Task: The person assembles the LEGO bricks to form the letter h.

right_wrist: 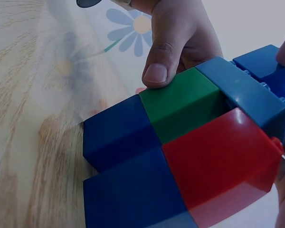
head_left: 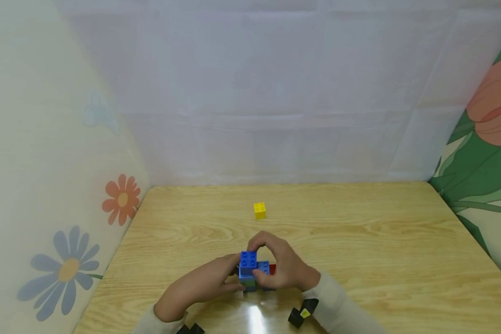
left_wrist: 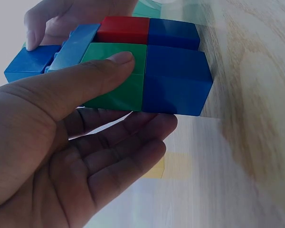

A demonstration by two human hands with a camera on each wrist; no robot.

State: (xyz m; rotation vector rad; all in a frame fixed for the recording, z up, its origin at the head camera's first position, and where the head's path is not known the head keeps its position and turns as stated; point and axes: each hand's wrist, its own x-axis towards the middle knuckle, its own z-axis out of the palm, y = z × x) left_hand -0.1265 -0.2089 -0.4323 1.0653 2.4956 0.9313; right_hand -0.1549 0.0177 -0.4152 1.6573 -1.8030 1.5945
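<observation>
A small stack of toy building bricks stands near the front of the table, between both hands. At its foot are two dark blue bricks, one (left_wrist: 178, 83) under a green brick (left_wrist: 116, 90) and the other (right_wrist: 133, 190) under a red brick (right_wrist: 218, 164). A longer, lighter blue brick (right_wrist: 247, 97) bridges the green and red ones. On one end of this bridge sits a dark blue brick (head_left: 248, 260) with studs facing up. My left hand (head_left: 206, 282) grips the stack at the green brick, thumb across its face. My right hand (head_left: 285, 262) pinches the top blue brick between thumb and fingers.
A yellow brick (head_left: 260, 210) lies farther back on the wood-grain table (head_left: 359, 241). A white cloth (head_left: 275, 93) hangs behind the table's far edge. Flower-patterned panels (head_left: 68, 269) flank both sides.
</observation>
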